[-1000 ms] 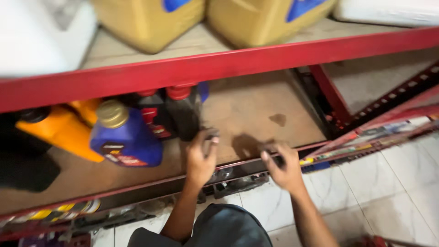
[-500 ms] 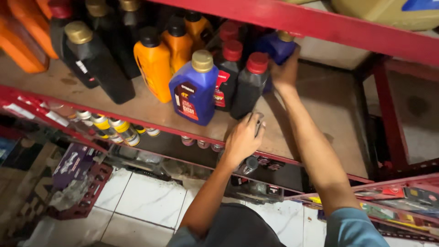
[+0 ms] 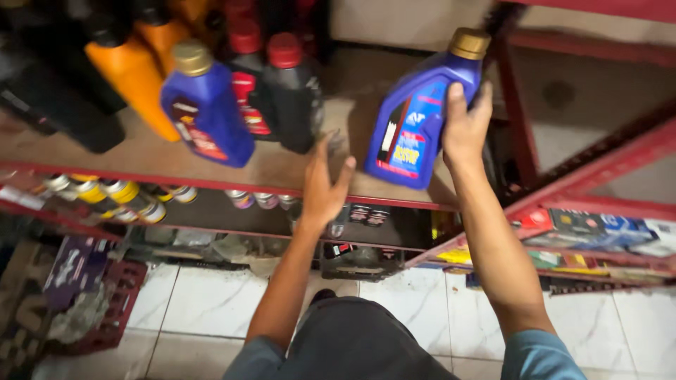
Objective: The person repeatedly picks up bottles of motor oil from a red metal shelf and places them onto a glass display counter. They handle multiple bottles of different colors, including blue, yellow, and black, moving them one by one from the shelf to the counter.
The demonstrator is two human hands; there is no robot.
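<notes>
Hands: two, both over the near edge of the shelf (image 3: 211,179); left hand (image 3: 322,188) spread open, palm down, holding nothing; right hand (image 3: 465,128) wrapped around the held blue bottle (image 3: 415,127).
Held bottle: one, blue with a gold cap, lifted at the shelf's right end, just right of the left hand.
Axis: long axis tilted, cap pointing up and to the far right, base down toward the near left.
Standing blue bottle (image 3: 204,109): one, gold cap, upright, left of the hands.
Black bottles (image 3: 292,91): two with red caps, just behind.
Orange bottle (image 3: 130,74): one clear, farther left.
Small cans (image 3: 120,193): a row under the shelf, count unclear.
</notes>
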